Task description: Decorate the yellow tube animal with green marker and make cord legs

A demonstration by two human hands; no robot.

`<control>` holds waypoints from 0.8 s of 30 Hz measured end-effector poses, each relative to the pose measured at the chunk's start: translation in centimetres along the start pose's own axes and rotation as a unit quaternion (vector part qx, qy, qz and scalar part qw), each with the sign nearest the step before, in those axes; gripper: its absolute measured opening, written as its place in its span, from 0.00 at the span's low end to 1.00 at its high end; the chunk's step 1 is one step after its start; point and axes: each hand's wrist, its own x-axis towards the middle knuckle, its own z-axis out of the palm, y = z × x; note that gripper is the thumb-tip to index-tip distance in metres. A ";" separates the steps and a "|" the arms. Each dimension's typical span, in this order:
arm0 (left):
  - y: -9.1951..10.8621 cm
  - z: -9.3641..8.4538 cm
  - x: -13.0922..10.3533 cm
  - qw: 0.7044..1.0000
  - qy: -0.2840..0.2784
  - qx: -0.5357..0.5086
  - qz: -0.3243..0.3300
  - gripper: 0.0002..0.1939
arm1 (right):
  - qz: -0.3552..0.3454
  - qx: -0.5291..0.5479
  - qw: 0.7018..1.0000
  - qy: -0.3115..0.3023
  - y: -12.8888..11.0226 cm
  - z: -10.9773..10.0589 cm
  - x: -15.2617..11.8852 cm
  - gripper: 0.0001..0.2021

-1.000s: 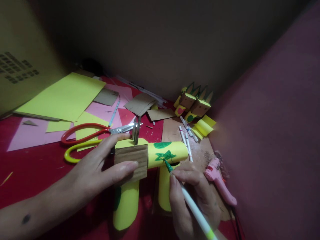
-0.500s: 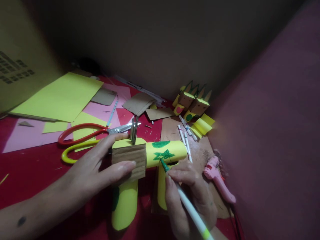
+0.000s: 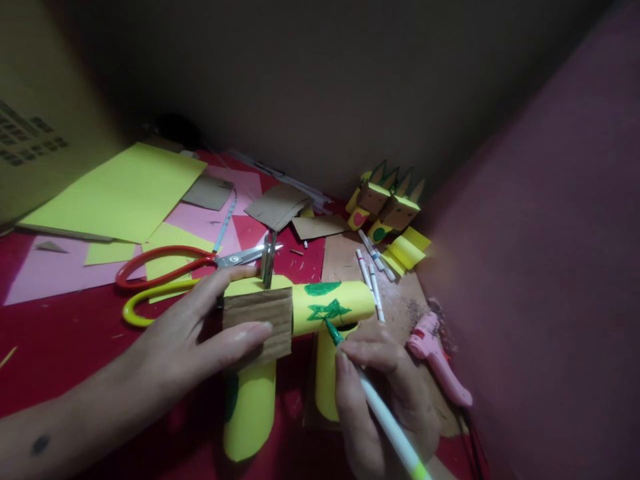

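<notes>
My left hand point(image 3: 210, 333) grips a brown cardboard block point(image 3: 260, 313) with its thumb on the front face and fingers over the top. The block joins a yellow paper tube point(image 3: 357, 300) lying sideways, marked with a green oval and a green star point(image 3: 330, 310). Two more yellow tubes point(image 3: 251, 413) stand below like legs. Thin cardboard pieces stick up from the top. In my right hand point(image 3: 387, 393) is a white-barrelled marker point(image 3: 387, 413), pinched near its green tip, which meets the tube at the star's lower edge.
Scissors point(image 3: 233, 259) with red and yellow handles lie behind my left hand. Yellow sheets point(image 3: 120, 193) and cardboard scraps point(image 3: 277, 207) spread across the back. Markers point(image 3: 370, 280), a folded yellow paper point(image 3: 407, 250), small cardboard figures point(image 3: 390, 200) and a pink glue gun point(image 3: 437, 360) are on the right.
The marker tip and my right hand have shifted slightly right along the star's lower edge. My left hand and the cardboard block stay in place.
</notes>
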 end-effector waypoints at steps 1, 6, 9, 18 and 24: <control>0.0 0.0 0.0 1.000 0.000 0.001 0.002 0.42 | -0.007 0.000 1.000 0.003 -0.1 0.1 0.0 0.13; 0.0 0.0 0.0 1.000 -0.004 0.000 0.010 0.42 | -0.012 -0.015 1.000 0.015 -0.5 0.7 0.0 0.12; 0.1 0.0 0.0 1.000 -0.002 0.000 0.013 0.41 | -0.005 -0.003 0.999 0.038 -0.6 1.0 -0.1 0.12; 0.1 0.1 0.0 1.000 -0.001 -0.011 0.020 0.43 | -0.041 0.008 0.999 -0.024 -0.3 0.5 0.5 0.13; 0.0 0.0 0.0 1.000 -0.007 -0.010 0.011 0.43 | -0.042 0.007 0.999 -0.028 -0.2 0.5 0.1 0.13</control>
